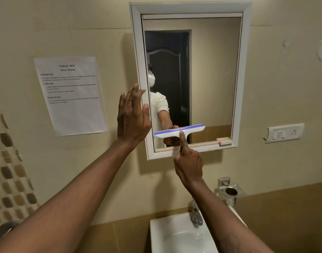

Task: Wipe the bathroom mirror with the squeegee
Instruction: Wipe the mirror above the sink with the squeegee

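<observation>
A white-framed mirror (211, 70) hangs on the beige wall. A white squeegee (182, 131) with a blue blade strip lies tilted against the lower glass, its left end lower. My right hand (188, 161) grips its handle from below, index finger stretched up along it. My left hand (132, 115) is flat and open, fingers up, touching the mirror frame's left edge (143, 99). The glass reflects a dark door and a person in a white shirt.
A printed task sheet (70, 94) is taped to the wall left of the mirror. Below sit a white sink (167, 238) with a chrome tap (196, 214), a metal holder (230, 191) to the right, and a switch plate (284, 133).
</observation>
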A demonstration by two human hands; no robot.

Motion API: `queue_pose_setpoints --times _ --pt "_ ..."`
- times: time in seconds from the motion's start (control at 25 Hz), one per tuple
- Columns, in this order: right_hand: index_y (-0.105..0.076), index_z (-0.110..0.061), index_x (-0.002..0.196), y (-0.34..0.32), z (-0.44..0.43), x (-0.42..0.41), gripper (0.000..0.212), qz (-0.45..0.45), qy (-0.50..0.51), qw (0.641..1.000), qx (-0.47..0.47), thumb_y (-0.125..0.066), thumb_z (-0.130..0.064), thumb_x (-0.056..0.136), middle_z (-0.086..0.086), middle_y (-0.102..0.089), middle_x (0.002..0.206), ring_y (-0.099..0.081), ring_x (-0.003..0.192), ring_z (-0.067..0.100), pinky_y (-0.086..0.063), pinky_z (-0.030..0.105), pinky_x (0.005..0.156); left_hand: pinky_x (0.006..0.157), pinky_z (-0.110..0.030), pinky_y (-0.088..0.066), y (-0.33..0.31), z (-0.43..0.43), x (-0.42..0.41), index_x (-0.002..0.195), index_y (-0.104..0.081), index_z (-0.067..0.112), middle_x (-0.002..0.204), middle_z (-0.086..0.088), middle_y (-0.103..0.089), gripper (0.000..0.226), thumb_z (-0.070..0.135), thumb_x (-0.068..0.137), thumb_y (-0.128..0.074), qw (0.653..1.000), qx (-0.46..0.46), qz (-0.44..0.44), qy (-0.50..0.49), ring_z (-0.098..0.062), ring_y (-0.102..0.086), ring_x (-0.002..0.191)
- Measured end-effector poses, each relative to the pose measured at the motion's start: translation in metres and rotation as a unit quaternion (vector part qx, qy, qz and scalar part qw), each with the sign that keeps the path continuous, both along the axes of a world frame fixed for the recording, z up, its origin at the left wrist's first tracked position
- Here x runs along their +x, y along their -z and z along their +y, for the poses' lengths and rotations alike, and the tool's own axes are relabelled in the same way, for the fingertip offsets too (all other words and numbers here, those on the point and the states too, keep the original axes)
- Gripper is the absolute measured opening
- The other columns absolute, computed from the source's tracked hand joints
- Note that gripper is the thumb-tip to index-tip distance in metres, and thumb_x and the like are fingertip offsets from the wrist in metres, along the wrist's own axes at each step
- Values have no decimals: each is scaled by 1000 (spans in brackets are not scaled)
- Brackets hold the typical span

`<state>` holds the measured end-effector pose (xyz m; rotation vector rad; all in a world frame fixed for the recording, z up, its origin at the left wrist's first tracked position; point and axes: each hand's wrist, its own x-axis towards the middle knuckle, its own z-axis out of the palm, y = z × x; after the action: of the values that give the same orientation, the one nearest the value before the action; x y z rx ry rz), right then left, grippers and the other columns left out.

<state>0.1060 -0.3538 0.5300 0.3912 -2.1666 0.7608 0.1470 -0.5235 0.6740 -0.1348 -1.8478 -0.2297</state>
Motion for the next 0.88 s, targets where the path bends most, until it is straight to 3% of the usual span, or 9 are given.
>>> queue_pose_setpoints --times 0.12,0.2,0.28,0.4,0.52,0.6,0.72,0.88 --pt "-23 -26 162 -13 5 4 60 6 -18 998 -59 -45 -24 106 5 -55 68 -54 58 19 -46 34 56 130 -50 -21 6 5 1 147 -49 11 166 -10 -38 46 19 102 -49 1000 4 -7 11 -27 -38 153" --pt "-39 -24 153 -35 7 4 46 34 -42 989 -135 -40 -32 108 2 -60 74 -58 60 18 -47 32 53 130 -50 -21 6 6 2 147 -49 10 165 -11 -38 46 18 102 -50 1000 0 -6 13 -27 -38 153" --pt "-57 -18 120 -63 6 -1 32 66 -55 973 -213 -36 -40 108 -4 -59 75 -60 61 10 -45 28 50 130 -50 -21 3 3 3 147 -49 11 166 -10 -38 45 17 102 -51 1000 6 -3 7 -26 -37 154" --pt "-53 -22 80 -103 5 -11 39 93 -51 957 -269 -33 -38 109 -9 -53 63 -55 54 5 -44 22 48 131 -49 -20 2 -1 4 146 -49 11 165 -11 -39 45 16 102 -49 1000 10 12 12 -26 -38 153" --pt "-50 -24 78 -135 3 -21 43 104 -77 953 -275 -25 -46 106 -14 -49 62 -52 53 4 -42 20 51 130 -49 -21 0 -6 4 147 -47 11 164 -12 -41 46 19 101 -45 1000 -2 25 13 -27 -40 152" --pt "-50 -24 83 -149 0 -26 43 118 -104 956 -248 -22 -51 101 -8 -54 68 -54 57 3 -45 20 53 130 -50 -21 -3 -10 3 147 -46 11 163 -11 -41 47 18 101 -45 1000 -1 26 9 -28 -40 152" --pt "-53 -22 85 -159 -3 -40 38 78 -113 964 -229 -27 -39 108 -4 -61 72 -60 63 6 -56 29 59 130 -51 -21 -4 -13 0 147 -46 12 163 -11 -40 47 18 101 -46 1000 3 27 7 -27 -39 152" --pt "-52 -21 81 -151 -3 -45 46 72 -64 972 -213 -22 -46 106 -9 -54 64 -54 55 2 -48 25 50 130 -51 -22 0 -14 -4 148 -45 13 164 -10 -40 47 18 101 -46 1000 -5 29 4 -27 -39 152"
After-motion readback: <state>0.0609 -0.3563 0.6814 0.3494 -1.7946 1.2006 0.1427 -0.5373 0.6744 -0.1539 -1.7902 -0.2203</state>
